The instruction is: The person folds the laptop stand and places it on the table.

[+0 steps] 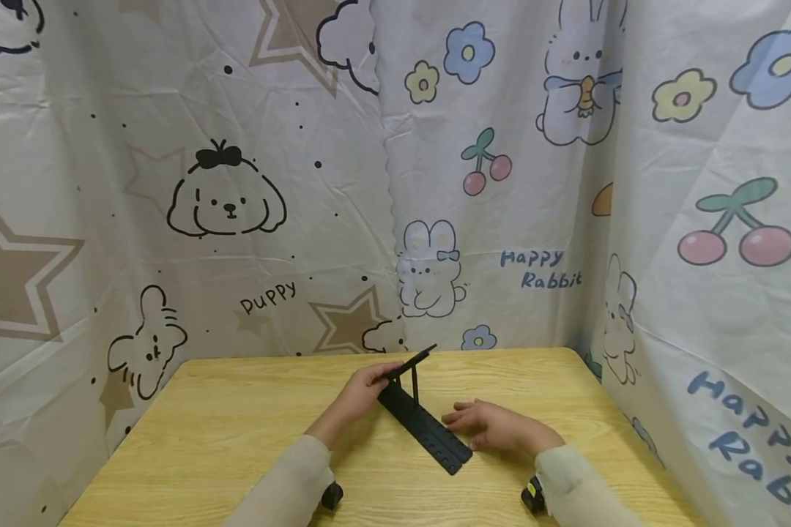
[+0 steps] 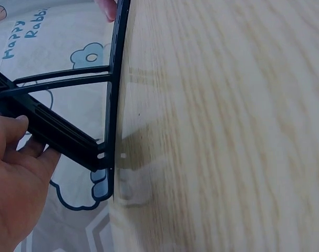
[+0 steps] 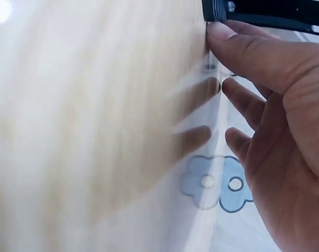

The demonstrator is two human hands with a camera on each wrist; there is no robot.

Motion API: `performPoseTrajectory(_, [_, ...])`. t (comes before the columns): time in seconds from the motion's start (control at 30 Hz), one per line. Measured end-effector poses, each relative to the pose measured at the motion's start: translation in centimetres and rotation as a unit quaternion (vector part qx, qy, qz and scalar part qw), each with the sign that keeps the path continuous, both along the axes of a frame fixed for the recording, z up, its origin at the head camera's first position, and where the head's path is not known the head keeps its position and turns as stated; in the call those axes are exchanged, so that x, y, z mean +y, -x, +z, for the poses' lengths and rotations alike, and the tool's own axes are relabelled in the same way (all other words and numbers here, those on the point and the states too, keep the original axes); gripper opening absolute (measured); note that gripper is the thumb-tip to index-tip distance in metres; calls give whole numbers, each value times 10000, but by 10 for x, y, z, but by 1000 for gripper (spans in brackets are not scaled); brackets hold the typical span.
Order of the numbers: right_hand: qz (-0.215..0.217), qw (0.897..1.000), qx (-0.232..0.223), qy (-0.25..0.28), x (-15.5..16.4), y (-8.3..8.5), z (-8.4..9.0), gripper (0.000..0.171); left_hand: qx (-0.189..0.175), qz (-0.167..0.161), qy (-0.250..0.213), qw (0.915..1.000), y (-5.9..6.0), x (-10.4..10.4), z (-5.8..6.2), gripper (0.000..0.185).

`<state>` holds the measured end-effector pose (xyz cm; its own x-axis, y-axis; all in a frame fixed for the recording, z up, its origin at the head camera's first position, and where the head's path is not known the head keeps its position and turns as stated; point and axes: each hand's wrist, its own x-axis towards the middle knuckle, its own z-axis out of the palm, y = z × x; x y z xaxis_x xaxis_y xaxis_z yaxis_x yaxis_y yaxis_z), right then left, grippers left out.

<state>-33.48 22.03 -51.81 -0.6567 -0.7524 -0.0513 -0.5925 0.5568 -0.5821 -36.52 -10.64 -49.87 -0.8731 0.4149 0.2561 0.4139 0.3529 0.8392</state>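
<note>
The left hand pinches the raised flap of a black folding stand on the wooden table. The right hand, fingers loosely spread, rests flat beside its base.

Wooden table under black stand

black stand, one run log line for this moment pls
left hand: holds raised flap | right hand: flat beside base | black stand: propped open on table
</note>
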Motion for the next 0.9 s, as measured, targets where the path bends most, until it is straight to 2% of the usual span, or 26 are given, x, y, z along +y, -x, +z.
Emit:
performPoseTrajectory(0.43, [-151, 9998, 67, 73, -14, -15, -1, 50, -109, -84, -176, 9998, 6, 0, 1, 44])
performPoseTrajectory(0.67, [43, 9992, 386, 65, -23, -19, -1, 51, -137, 14, -400, 9991, 12, 2, -3, 37])
performPoseTrajectory(0.9, [-70, 9987, 505, 27, -31, -23, -3, 51, -128, -84, -409, 9990, 15, 1, -5, 36])
